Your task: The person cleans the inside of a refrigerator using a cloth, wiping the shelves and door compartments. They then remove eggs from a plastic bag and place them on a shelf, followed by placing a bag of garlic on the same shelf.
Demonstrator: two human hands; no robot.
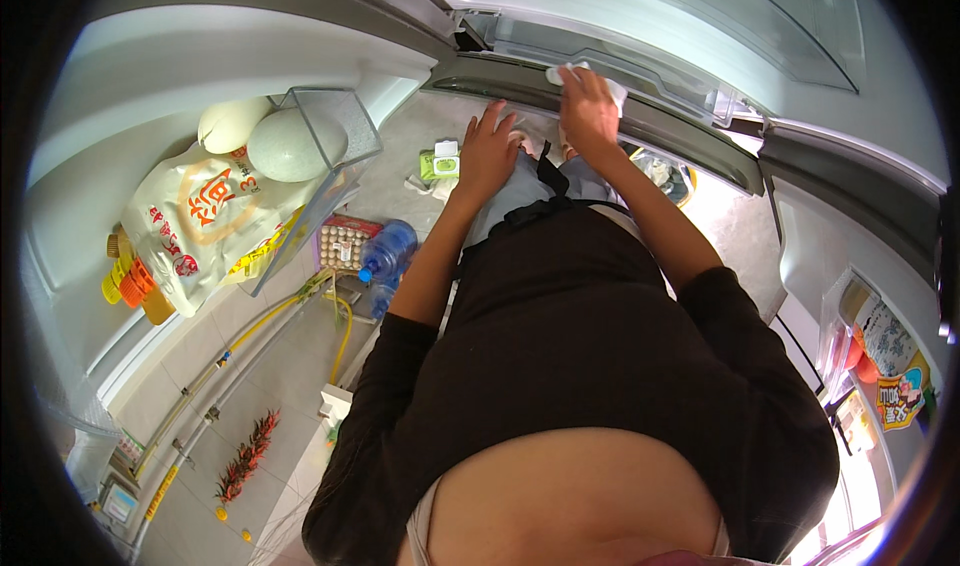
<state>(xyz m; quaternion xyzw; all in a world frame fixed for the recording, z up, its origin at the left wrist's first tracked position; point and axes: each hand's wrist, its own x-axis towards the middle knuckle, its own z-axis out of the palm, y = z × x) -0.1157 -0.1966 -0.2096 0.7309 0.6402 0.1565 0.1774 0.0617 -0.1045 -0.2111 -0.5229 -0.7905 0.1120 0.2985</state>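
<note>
My right hand (589,108) grips a white wipe (616,97), holding it at the grey front edge (667,128) of the open refrigerator. Just behind that edge is a clear plastic drawer (600,57). My left hand (489,149) holds nothing, its fingers apart, over my leg and just short of the same edge; whether it touches my knee I cannot tell. On the floor beside the left hand lies a green pack of wet wipes (441,161) with its white lid raised. Crumpled white tissue (442,188) lies next to the pack.
The left door's bin (334,127) holds a white plastic bag (217,206), two large pale eggs (292,144) and bottles. Food packets (900,399) fill the right door's shelf. Blue water bottles (390,251) and an egg tray (345,243) stand at left, near a yellow hose (262,318).
</note>
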